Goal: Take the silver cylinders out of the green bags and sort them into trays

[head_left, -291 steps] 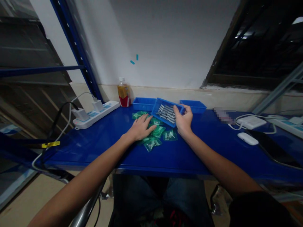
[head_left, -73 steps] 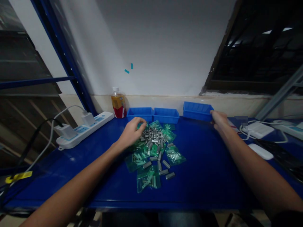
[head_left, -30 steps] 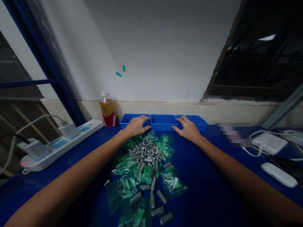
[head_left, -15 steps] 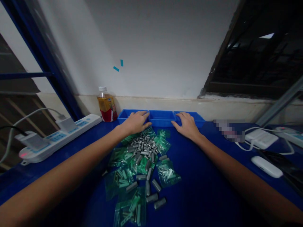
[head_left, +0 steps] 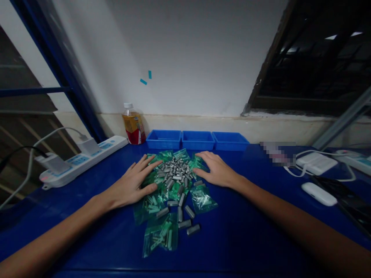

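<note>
Fingers (head_left: pixel 148 164) of the left hand (head_left: pixel 130 186) spread flat and slack, clasping nothing, tips against the heap of metal pieces (head_left: pixel 175 173). Palm down, in front of the left end of the row of blue trays (head_left: pixel 197 146), well apart from it. Same with the right hand (head_left: pixel 216 172): fingers (head_left: pixel 203 156) stretched out and loose, gripping nothing, nearer the trays, in front of the right one. Heap itself: short dull-silver cylinders, piled thick in front of the middle tray, thinning to scattered strays farther from the trays. Underneath, clear green bags (head_left: pixel 160 233), crumpled and overlapping, some holding more such pieces, on the blue table (head_left: pixel 255 216). Just left of the trays, a bottle (head_left: pixel 133 129); farther left, a white power strip (head_left: pixel 87 159).
</note>
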Demonstrator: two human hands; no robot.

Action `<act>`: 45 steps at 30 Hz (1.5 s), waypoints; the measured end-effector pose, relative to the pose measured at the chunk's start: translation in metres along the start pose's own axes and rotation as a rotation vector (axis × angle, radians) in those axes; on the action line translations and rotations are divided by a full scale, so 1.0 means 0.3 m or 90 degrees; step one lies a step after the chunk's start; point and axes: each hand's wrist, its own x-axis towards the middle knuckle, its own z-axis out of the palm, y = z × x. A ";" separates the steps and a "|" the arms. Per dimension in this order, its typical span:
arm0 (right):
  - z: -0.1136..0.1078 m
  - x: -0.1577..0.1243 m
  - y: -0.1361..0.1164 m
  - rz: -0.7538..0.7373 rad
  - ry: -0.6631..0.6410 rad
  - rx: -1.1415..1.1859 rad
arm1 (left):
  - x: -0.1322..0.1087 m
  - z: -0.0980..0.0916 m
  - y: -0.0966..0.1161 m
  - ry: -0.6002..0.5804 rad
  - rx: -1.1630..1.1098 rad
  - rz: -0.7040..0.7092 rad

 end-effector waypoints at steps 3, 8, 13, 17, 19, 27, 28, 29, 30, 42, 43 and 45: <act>0.037 0.091 -0.038 -0.028 -0.052 0.008 | 0.027 0.018 0.025 -0.013 -0.004 -0.017; 0.087 0.180 -0.056 -0.050 -0.157 0.015 | 0.075 0.031 0.061 -0.059 -0.013 -0.025; 0.096 0.162 -0.047 -0.040 -0.154 0.017 | 0.079 0.037 0.073 -0.075 -0.014 -0.027; 0.097 0.141 -0.049 -0.032 -0.146 0.014 | 0.082 0.039 0.079 -0.091 -0.025 -0.023; 0.100 0.133 -0.048 -0.026 -0.139 0.013 | 0.085 0.039 0.082 -0.094 -0.028 -0.016; 0.087 0.073 -0.031 -0.003 -0.125 -0.008 | 0.106 0.042 0.117 -0.099 -0.042 0.026; 0.083 0.061 -0.028 -0.001 -0.122 -0.012 | 0.110 0.044 0.125 -0.098 -0.044 0.032; 0.079 0.050 -0.024 0.000 -0.117 -0.015 | 0.115 0.047 0.132 -0.095 -0.045 0.037; 0.075 0.037 -0.021 -0.001 -0.111 -0.018 | 0.120 0.050 0.139 -0.092 -0.045 0.044; 0.013 -0.016 -0.045 0.042 -0.007 -0.031 | 0.145 0.056 0.170 -0.103 -0.057 0.064; -0.010 -0.031 -0.099 0.033 0.038 -0.038 | 0.145 0.055 0.170 -0.102 -0.057 0.064; -0.046 -0.082 -0.240 -0.056 0.095 -0.049 | 0.144 0.053 0.168 -0.109 -0.057 0.068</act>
